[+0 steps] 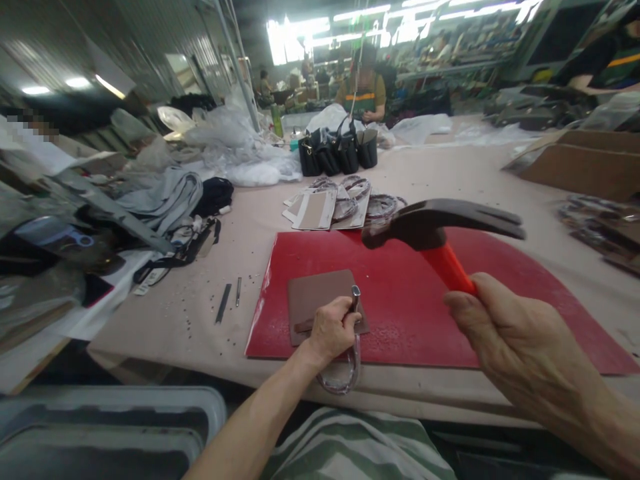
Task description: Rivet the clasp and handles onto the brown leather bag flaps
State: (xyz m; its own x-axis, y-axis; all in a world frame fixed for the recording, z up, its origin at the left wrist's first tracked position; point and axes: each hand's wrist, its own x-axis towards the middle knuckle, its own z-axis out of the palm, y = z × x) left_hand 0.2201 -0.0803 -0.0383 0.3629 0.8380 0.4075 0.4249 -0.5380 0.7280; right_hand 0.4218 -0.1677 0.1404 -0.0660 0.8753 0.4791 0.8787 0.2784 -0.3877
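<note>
My right hand (505, 333) is closed round the orange handle of a claw hammer (440, 230), whose dark head is raised above the red mat (420, 313). My left hand (333, 327) is closed on a metal punch (355, 297) held upright on a brown leather piece (317, 300) lying on the mat. A wrapped strap loop (345, 377) hangs below my left hand over the table edge.
Two thin metal tools (227, 300) lie left of the mat. Cards with strap loops (340, 203) and black bags (337, 153) sit further back. Cloth and plastic pile up at left (165, 193); a cardboard box (580, 160) is at right. Other people work behind.
</note>
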